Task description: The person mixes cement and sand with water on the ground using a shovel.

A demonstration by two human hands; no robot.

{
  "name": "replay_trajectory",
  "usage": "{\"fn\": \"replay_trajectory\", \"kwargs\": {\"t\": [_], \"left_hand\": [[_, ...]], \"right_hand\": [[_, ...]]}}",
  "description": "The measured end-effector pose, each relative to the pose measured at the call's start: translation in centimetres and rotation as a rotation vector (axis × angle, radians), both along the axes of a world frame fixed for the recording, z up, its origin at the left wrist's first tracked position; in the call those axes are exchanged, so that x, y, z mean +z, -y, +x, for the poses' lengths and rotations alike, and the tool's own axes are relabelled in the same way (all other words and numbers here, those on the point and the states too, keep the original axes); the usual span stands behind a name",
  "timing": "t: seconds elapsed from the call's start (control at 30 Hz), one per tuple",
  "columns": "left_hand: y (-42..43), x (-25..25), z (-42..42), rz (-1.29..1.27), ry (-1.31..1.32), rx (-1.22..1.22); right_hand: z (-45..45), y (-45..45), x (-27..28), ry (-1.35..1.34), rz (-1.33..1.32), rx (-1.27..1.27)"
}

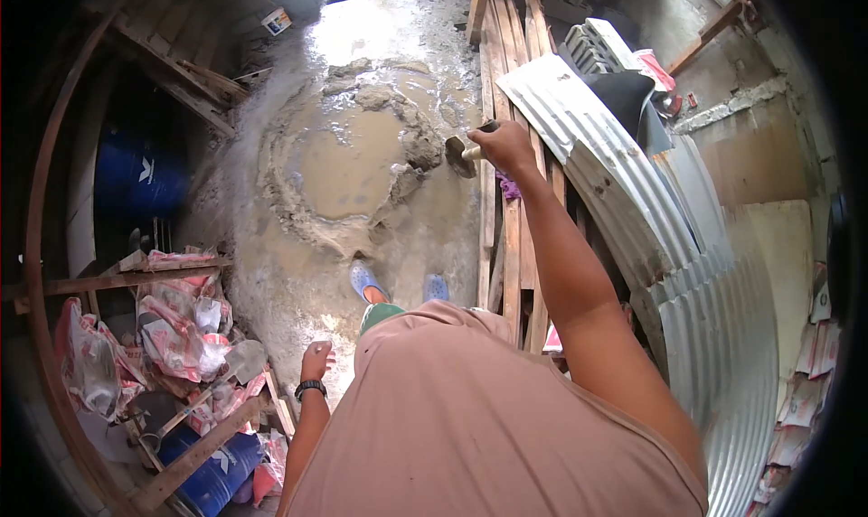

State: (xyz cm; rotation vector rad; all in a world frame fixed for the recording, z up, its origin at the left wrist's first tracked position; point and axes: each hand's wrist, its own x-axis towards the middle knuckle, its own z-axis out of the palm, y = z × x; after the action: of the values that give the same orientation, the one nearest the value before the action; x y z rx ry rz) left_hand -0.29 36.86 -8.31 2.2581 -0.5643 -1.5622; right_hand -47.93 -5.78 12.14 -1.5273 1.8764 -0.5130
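Observation:
My right hand (508, 146), arm stretched forward, is closed around the dark grip of a shovel. The shovel (460, 156) looks foreshortened, with a short stretch of pale shaft and a dark blade by the right edge of the wet mix. On the floor ahead lies a ring of grey wet mortar (312, 232) around a pool of muddy water (353, 160). My left hand (316, 361), with a dark watch on the wrist, hangs low at my side; its fingers are loosely apart and hold nothing.
Long wooden boards (511, 246) and corrugated metal sheets (615, 164) line the right side. At left are torn cement bags (176, 332), another shovel (242, 361), a wooden frame and blue drums (145, 172). A white bucket (277, 22) stands far back.

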Motion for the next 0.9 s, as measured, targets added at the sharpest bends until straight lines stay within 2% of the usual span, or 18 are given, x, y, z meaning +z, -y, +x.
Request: {"fn": "replay_trajectory", "kwargs": {"t": [0.27,0.4,0.47,0.6,0.77,0.9], "left_hand": [[-1.5,-1.6,-1.5,-0.01,-0.048,-0.011],[-1.1,-0.2,-2.2,-0.046,-0.059,-0.024],[-1.1,-0.1,-2.1,-0.051,-0.055,-0.029],[-1.4,-0.1,-1.7,-0.026,-0.021,-0.019],[-1.5,-0.1,-1.4,0.011,-0.02,-0.027],[-1.3,-0.4,-1.6,0.02,-0.031,-0.041]], "right_hand": [[-0.1,0.1,0.9,0.019,-0.007,0.029],[-0.6,0.6,0.6,0.08,0.0,0.037],[-0.5,0.3,1.5,-0.021,-0.026,0.02],[-0.6,0.0,2.4,0.083,0.006,-0.025],[-1.8,0.5,0.2,0.074,-0.037,-0.001],[-1.5,-0.6,1.6,0.116,-0.031,-0.012]]}}
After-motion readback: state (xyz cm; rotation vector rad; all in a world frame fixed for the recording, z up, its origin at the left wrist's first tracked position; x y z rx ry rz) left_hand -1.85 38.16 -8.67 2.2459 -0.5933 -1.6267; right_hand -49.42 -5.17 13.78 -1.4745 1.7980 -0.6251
